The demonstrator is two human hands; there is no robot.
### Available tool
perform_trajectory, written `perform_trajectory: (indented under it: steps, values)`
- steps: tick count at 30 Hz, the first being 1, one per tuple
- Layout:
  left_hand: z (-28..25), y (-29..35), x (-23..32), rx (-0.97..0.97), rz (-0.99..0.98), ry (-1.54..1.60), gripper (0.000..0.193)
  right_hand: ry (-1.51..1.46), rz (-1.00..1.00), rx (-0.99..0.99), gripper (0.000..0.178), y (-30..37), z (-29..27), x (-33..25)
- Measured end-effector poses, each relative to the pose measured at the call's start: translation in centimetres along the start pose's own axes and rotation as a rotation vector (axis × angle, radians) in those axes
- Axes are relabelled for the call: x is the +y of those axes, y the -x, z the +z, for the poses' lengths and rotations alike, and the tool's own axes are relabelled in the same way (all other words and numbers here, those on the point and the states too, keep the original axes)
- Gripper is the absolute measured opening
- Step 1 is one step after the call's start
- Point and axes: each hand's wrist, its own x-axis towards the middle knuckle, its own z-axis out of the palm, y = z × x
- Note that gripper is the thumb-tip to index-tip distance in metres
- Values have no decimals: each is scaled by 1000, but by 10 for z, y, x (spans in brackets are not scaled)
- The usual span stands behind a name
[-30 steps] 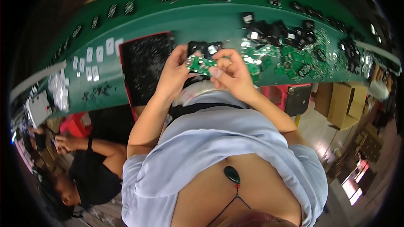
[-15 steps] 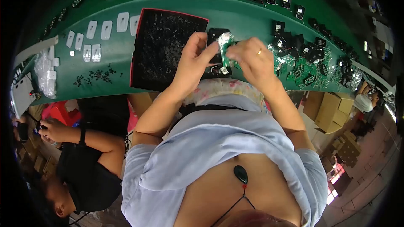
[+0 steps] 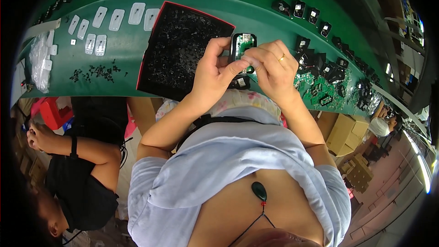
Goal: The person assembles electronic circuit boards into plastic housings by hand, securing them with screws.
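Note:
A green circuit board (image 3: 246, 42) now lies in a black plastic housing (image 3: 234, 42), in front of me at the bench edge. My left hand (image 3: 215, 67) grips the housing from its left side, thumb over the lower part of the board. The fingers of my right hand (image 3: 275, 67) are bent and pressed together on the board's lower right part; their tips hide that spot. Just below my hands another black housing (image 3: 240, 82) is partly covered.
Left of my hands stands a red-rimmed black tray (image 3: 176, 48) of small dark parts. White covers (image 3: 116, 19) and a heap of small black pieces (image 3: 98, 72) lie farther left. Loose circuit boards (image 3: 318, 87) and black housings are piled right. A co-worker (image 3: 82, 178) sits at lower left.
The circuit board, held tilted between both hands over the black housing before, now sits in that housing. My left hand has taken hold of the housing. The view has shifted slightly.

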Motion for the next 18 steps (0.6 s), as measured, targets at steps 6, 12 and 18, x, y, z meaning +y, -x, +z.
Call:
perform_trajectory:
  steps: [6, 12, 18]
  values:
    - [7, -5, 0, 16, -5, -102, 33, -43, 49, -83, 9, 3, -3, 14]
    - [-23, -72, -8, 179, 139, -344, 25, -501, 412, -42, 24, -4, 11, 64]
    - [-69, -205, -33, 388, 246, -1247, 31, 315, 506, -40, 51, -27, 84, 183]
